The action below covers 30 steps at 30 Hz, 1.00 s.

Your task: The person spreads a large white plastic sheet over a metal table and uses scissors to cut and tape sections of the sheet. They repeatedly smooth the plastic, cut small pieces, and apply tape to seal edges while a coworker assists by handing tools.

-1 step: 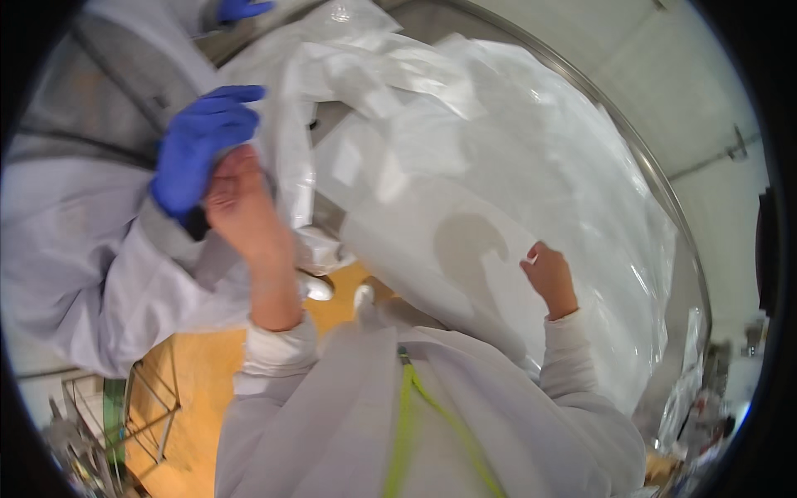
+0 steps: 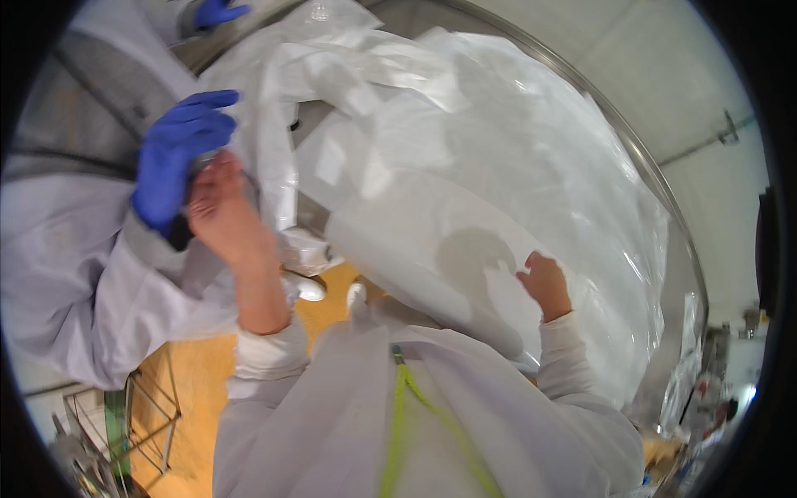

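Note:
My left hand (image 2: 222, 209) reaches out to the left, bare, its fingers curled against a co-worker's blue-gloved hand (image 2: 181, 149). A small greyish thing shows between the glove and my fingertips; what it is cannot be made out. My right hand (image 2: 546, 284), also bare, hovers over or rests on a large translucent white plastic sheet (image 2: 498, 166), with its fingers closed. Whether anything is pinched in them is hidden. The sheet lies in folds across a metal table (image 2: 664, 274), and a smoother white piece (image 2: 415, 232) is spread nearest me.
Close on my left stands the co-worker, in a pale coat (image 2: 75, 266). Another blue glove (image 2: 220, 12) shows at the top left. A thin metal frame (image 2: 149, 415) stands on the yellow floor (image 2: 199, 398). Crumpled clear plastic (image 2: 681, 382) hangs at the table's right end.
The whole view has shifted slightly, so the table and the co-worker sit a little further left. Both my hands keep much the same posture, the left still against the blue glove.

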Available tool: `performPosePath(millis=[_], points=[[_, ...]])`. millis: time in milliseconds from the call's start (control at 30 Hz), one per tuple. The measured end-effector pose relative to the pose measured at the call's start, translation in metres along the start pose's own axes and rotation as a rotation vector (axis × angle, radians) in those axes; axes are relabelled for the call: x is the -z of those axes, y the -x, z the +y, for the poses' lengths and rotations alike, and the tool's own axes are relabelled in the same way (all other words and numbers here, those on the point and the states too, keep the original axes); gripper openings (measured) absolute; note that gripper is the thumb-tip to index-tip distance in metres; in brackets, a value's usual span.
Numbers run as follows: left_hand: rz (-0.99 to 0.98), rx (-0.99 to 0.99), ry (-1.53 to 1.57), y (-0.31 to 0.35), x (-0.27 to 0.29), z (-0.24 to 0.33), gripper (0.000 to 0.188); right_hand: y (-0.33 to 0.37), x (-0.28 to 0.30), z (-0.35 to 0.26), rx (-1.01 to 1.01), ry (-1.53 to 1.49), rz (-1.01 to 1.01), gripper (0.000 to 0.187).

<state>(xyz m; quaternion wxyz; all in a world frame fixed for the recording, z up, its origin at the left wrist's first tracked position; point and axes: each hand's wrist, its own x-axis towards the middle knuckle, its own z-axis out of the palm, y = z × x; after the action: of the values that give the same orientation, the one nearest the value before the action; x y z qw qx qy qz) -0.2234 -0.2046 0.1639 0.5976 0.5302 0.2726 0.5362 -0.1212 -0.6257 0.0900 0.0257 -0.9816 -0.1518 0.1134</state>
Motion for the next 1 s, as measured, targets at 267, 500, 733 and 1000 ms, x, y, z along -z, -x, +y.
performPosePath(millis=[267,500,733,1000], points=[[0.051,-0.070,-0.019,0.010,-0.001,0.003,0.015,0.071,-0.047,0.055,-0.235,-0.119,0.245,0.027],[-0.015,-0.092,-0.018,0.018,0.014,0.000,0.011,0.065,-0.041,0.090,-0.163,0.037,0.123,0.015],[0.048,-0.096,-0.024,0.022,0.024,0.004,0.010,0.039,-0.021,0.080,-0.055,-0.168,0.041,0.012],[0.027,-0.022,0.013,0.037,0.029,0.018,0.008,-0.015,0.049,-0.063,0.194,-1.114,-0.682,0.034]])
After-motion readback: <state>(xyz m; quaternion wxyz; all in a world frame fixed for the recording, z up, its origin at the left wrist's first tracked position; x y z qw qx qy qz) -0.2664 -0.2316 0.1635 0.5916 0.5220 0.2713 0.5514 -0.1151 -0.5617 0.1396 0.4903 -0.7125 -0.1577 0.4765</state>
